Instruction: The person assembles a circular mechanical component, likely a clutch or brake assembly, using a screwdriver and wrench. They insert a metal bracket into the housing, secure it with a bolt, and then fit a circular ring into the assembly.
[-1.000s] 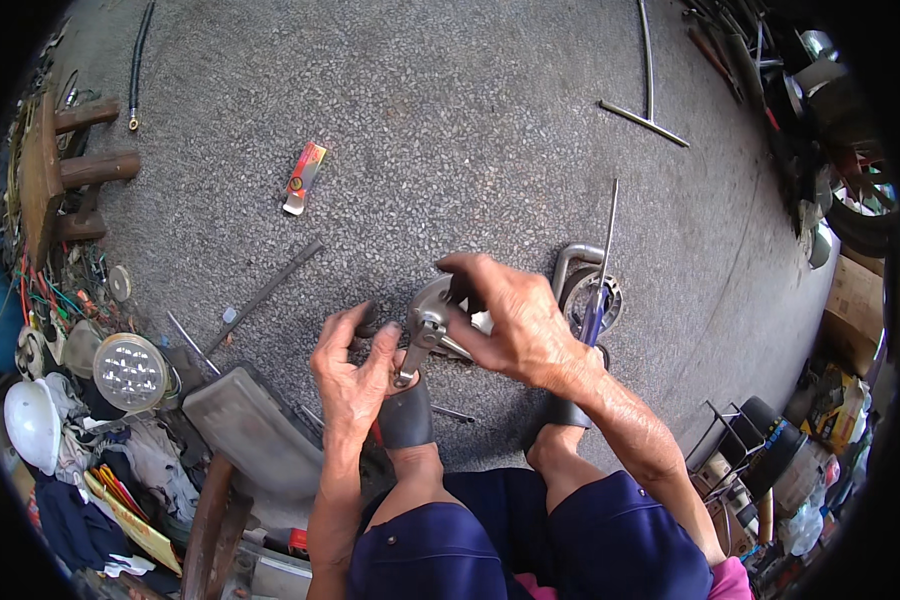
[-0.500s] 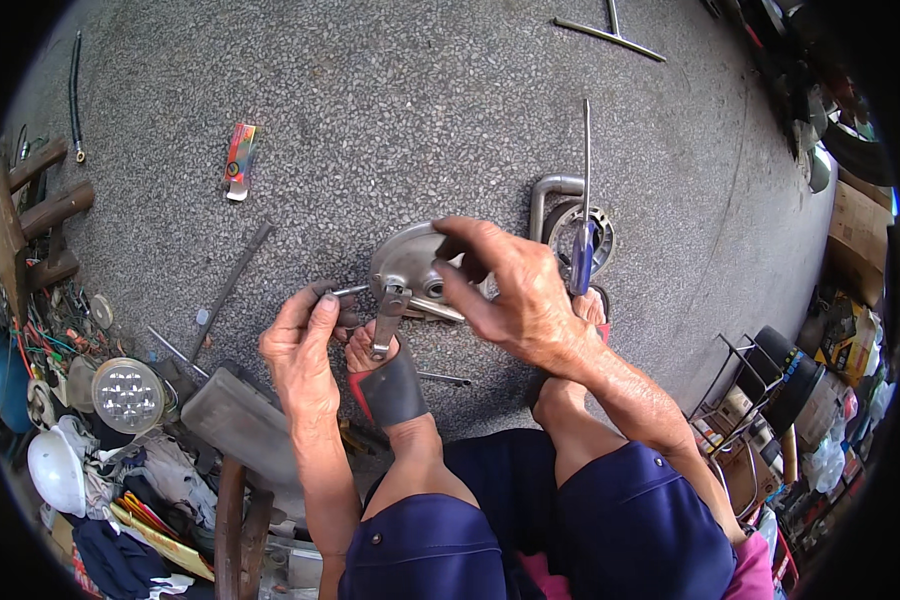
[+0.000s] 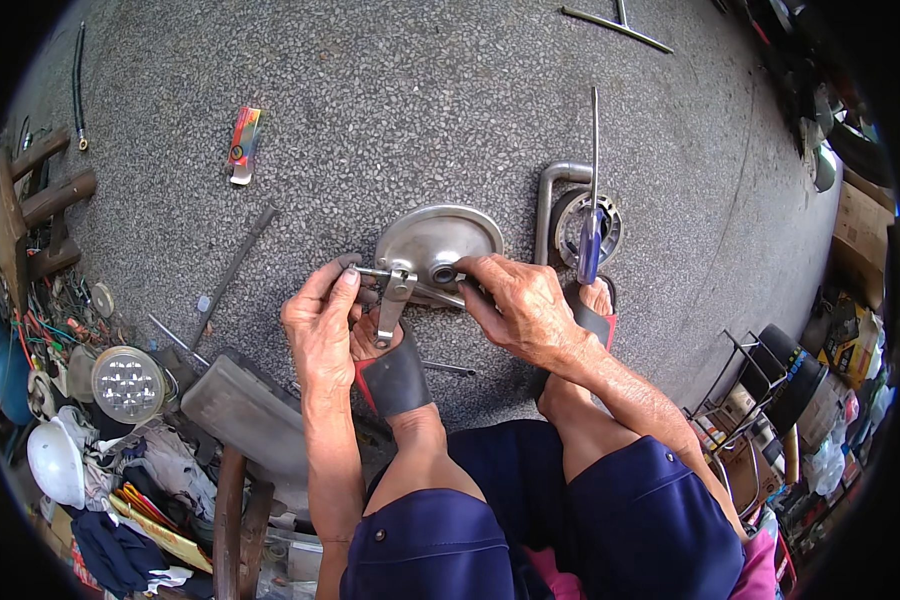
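A round metal brake plate (image 3: 420,228) with a hub hole stands tilted on the ground between my feet. A flat metal lever arm (image 3: 394,305) hangs on its left side. Level with the top of that lever, my left hand (image 3: 320,318) pinches a thin bolt (image 3: 372,271) between thumb and fingers, and the bolt's end meets the lever. My right hand (image 3: 520,308) has its fingers curled at the plate's right side, next to the hub hole; the fingertips are partly hidden.
Beyond my right foot lie a brake drum-like ring (image 3: 571,230), a bent metal pipe (image 3: 547,205) and a screwdriver (image 3: 590,240). A small colourful box (image 3: 243,145) and a dark rod (image 3: 238,262) lie left. Clutter with a round lamp (image 3: 128,386) fills the lower left; a wire rack (image 3: 735,375) stands right.
My right hand has come down from above the plate to its right side by the hub hole. The left hand still pinches the bolt, its end now at the lever.
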A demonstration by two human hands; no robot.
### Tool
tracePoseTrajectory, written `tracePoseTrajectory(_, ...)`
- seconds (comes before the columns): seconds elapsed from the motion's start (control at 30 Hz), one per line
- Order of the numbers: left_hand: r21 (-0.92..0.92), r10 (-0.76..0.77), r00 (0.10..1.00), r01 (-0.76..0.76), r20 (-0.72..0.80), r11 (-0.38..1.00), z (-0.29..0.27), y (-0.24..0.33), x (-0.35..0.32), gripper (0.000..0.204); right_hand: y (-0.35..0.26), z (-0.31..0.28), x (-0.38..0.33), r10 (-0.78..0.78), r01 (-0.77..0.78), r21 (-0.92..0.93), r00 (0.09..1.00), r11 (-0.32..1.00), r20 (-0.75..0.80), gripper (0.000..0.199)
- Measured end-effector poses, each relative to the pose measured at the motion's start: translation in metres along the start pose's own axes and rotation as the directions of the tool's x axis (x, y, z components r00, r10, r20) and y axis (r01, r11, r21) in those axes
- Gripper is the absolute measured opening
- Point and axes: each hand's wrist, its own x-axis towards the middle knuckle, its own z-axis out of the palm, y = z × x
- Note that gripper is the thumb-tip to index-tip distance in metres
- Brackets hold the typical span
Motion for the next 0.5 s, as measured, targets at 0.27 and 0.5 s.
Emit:
tracePoseTrajectory(0.27,0.106,0.058,0.997,-0.065,0.059,0.992,0.0014,0.0068,-0.0007,0.020,0.0001,0.0036,0.0018,-0.030,0.030,0.014,1.000,0.999,0.003,0.024)
tracePoseTrajectory(0.5,0.031,0.105,0.985,-0.110,0.136,0.993,-0.0006,0.0039,0.0011,0.020,0.0007,0.0083,0.0011,-0.069,0.069,0.036,0.998,0.997,0.004,0.021)
